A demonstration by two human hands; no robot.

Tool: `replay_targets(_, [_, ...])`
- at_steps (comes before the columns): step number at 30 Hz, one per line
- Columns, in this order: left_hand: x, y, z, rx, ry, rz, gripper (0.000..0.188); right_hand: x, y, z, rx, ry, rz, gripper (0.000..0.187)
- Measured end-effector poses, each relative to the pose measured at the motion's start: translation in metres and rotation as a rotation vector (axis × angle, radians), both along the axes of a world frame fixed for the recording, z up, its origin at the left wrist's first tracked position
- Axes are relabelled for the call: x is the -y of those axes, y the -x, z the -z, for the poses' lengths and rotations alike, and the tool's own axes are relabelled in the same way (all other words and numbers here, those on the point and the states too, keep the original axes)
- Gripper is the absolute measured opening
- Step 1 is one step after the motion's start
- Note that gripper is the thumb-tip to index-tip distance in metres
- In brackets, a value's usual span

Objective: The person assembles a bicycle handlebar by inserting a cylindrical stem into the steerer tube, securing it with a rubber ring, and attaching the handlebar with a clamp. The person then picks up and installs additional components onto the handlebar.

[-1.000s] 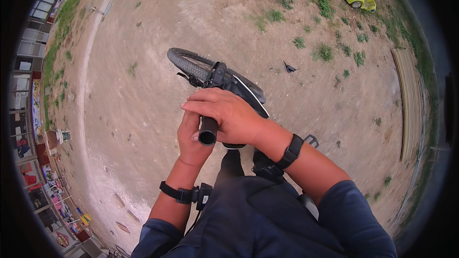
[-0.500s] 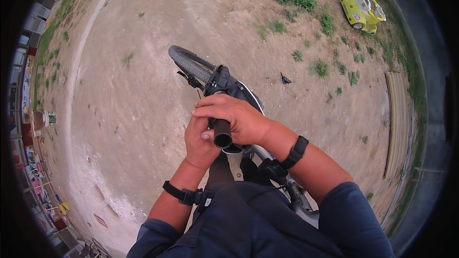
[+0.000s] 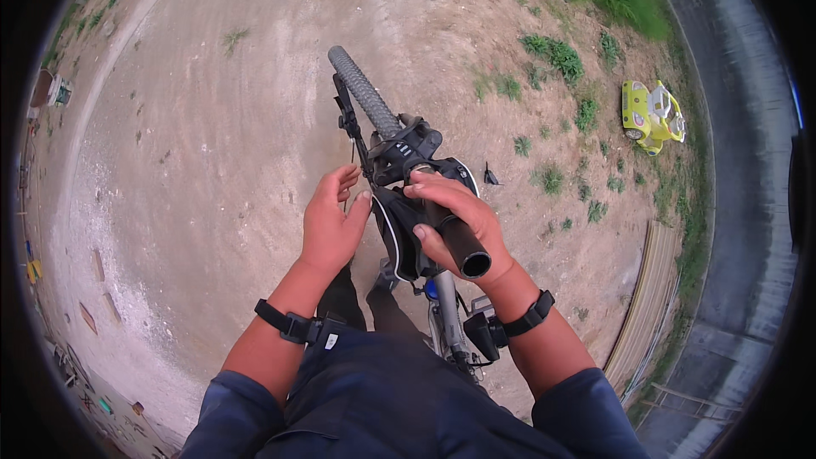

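Note:
A bicycle stands in front of me, its knobbly front wheel (image 3: pixel 365 89) pointing away and slightly left. A black tube (image 3: pixel 463 242) with an open round end rises toward me from the handlebar area. My right hand (image 3: pixel 463 212) is wrapped loosely round this tube, thumb on its left side and fingers over the top. My left hand (image 3: pixel 333 217) is off the tube, thumb and fingers apart, with nothing visible in it. It hovers left of a black bag with pale piping (image 3: pixel 398 234), below a black brake lever (image 3: pixel 344 106).
Bare dirt ground surrounds the bike. A small dark object (image 3: pixel 491 175) lies to its right. Farther right are a yellow-green toy car (image 3: pixel 650 115), weed clumps (image 3: pixel 557 55), a stack of long boards (image 3: pixel 643 302) and a grey paved strip (image 3: pixel 739 119). A bucket (image 3: pixel 59 91) stands far left.
My left hand has come off the tube and moved left, its fingers spreading. My right hand stays on the tube, which now leans toward the right. The front wheel and bag appear farther right.

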State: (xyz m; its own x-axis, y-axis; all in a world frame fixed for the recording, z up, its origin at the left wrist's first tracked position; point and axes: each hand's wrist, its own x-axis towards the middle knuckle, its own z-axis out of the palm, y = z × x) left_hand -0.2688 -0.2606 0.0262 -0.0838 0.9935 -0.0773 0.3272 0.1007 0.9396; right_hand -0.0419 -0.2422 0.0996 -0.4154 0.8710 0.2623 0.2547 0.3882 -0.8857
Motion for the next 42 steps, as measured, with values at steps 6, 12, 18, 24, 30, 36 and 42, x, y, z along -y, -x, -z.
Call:
replay_targets(6, [-0.038, -0.001, 0.04, 0.058, 0.123, -0.122, 0.06, 0.009, 0.006, 0.011, -0.155, 0.115, 0.083, 0.036])
replay_targets(12, [-0.084, -0.023, 0.074, 0.24, 0.262, -0.238, 0.076, 0.005, 0.001, 0.006, -0.089, 0.06, 0.023, 0.037])
replay_targets(18, [-0.125, -0.035, 0.105, 0.352, 0.431, -0.298, 0.085, 0.001, 0.0, 0.005, -0.073, 0.058, 0.002, 0.033])
replay_targets(24, [-0.171, -0.042, 0.139, 0.336, 0.528, -0.299, 0.081, -0.003, 0.002, -0.004, -0.057, 0.106, 0.021, 0.037])
replay_targets(30, [-0.203, -0.045, 0.189, 0.652, 0.619, -0.326, 0.065, -0.007, 0.003, -0.01, -0.056, 0.226, 0.028, 0.028])
replay_targets(36, [-0.222, -0.051, 0.204, 0.552, 0.593, -0.331, 0.06, -0.004, 0.001, -0.007, -0.061, 0.233, 0.06, 0.029])
replay_targets(42, [-0.228, -0.045, 0.23, 0.355, 0.446, -0.303, 0.044, -0.007, 0.001, -0.013, -0.053, 0.253, 0.018, 0.033])
